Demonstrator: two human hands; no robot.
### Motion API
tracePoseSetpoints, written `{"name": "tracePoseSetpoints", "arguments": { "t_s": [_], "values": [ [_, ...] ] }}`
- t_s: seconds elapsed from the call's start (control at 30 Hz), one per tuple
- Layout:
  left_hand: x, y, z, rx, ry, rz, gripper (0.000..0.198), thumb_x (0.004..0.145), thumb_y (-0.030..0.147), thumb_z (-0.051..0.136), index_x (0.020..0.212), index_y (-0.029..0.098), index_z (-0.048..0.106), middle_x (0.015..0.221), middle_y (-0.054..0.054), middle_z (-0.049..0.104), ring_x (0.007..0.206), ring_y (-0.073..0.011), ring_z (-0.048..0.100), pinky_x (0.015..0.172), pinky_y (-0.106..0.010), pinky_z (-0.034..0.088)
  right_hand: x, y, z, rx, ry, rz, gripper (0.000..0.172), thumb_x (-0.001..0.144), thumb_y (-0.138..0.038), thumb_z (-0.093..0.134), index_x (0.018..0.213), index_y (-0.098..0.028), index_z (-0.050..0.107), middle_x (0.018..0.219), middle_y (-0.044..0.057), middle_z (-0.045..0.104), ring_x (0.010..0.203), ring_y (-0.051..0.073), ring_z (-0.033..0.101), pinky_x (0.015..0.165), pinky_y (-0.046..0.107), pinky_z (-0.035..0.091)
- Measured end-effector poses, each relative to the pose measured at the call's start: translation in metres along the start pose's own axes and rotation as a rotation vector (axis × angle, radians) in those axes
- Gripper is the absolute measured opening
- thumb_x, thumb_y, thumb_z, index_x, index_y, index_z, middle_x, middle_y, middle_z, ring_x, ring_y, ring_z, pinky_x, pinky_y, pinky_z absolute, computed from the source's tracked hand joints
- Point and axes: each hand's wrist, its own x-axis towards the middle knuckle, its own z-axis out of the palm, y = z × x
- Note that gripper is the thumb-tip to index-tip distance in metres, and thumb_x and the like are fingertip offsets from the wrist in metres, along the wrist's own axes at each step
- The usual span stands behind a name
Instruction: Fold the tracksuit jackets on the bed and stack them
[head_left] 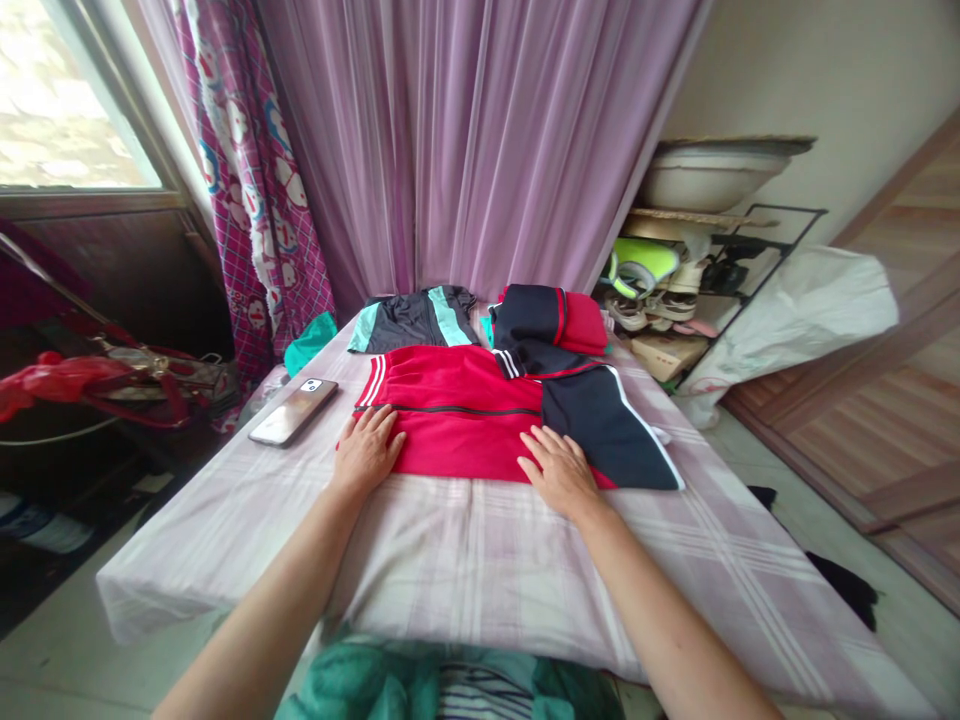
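A red garment [457, 415] with a thin black stripe and a dark navy panel [611, 430] lies spread on the checked pale sheet [465, 560] of a bed. My left hand [366, 450] rests flat on its near left edge, fingers stretched out. Flat on the near edge of the red cloth, beside the navy panel, lies my right hand [559, 470] with its fingers spread. Neither hand holds anything.
A phone [294, 410] lies face down left of the garment. A grey and teal garment [416, 320] and a folded navy and red one [551, 320] lie behind. A shoe rack [675, 290], a white bag [802, 310] and purple curtains [465, 140] stand beyond.
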Motion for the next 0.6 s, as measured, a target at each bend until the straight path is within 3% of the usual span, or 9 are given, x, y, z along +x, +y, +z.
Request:
{"name": "tracePoseSetpoints", "arguments": {
  "t_s": [0.1, 0.27, 0.47, 0.6],
  "values": [
    [0.0, 0.002, 0.0, 0.009, 0.006, 0.01, 0.048, 0.096, 0.044, 0.037, 0.133, 0.023, 0.06, 0.145, -0.007, 0.054, 0.136, -0.0305, 0.045, 0.112, -0.051, 0.034, 0.001, -0.004, 0.0, 0.027, -0.077, 0.023, 0.046, 0.097, -0.039, 0.042, 0.137, -0.022, 0.057, 0.147, 0.01, 0.052, 0.137, 0.026, 0.043, 0.111, 0.048, 0.032],
    [0.0, 0.005, 0.001, 0.007, -0.009, 0.003, 0.047, 0.096, 0.042, 0.038, 0.133, 0.024, 0.06, 0.147, -0.008, 0.053, 0.138, -0.034, 0.042, 0.113, -0.057, 0.03, -0.001, -0.002, -0.004, 0.062, 0.018, -0.018, 0.047, 0.096, -0.035, 0.042, 0.14, -0.022, 0.055, 0.15, 0.01, 0.047, 0.139, 0.025, 0.04, 0.115, 0.049, 0.027],
    [-0.001, 0.013, -0.008, -0.005, 0.022, -0.031, 0.042, 0.096, 0.037, 0.04, 0.129, 0.027, 0.062, 0.144, -0.007, 0.056, 0.135, -0.0341, 0.046, 0.115, -0.066, 0.02, -0.002, -0.006, -0.007, 0.095, -0.123, -0.057, 0.043, 0.097, -0.035, 0.042, 0.135, -0.023, 0.059, 0.146, 0.008, 0.053, 0.136, 0.023, 0.045, 0.112, 0.046, 0.033],
    [-0.003, 0.033, -0.011, -0.031, 0.077, 0.117, 0.043, 0.098, 0.036, 0.038, 0.134, 0.025, 0.059, 0.144, -0.006, 0.056, 0.139, -0.0301, 0.042, 0.12, -0.059, 0.017, -0.001, -0.008, -0.008, 0.092, -0.127, -0.044, 0.043, 0.097, -0.034, 0.042, 0.135, -0.022, 0.059, 0.147, 0.008, 0.052, 0.137, 0.023, 0.044, 0.113, 0.046, 0.031]
  ]
}}
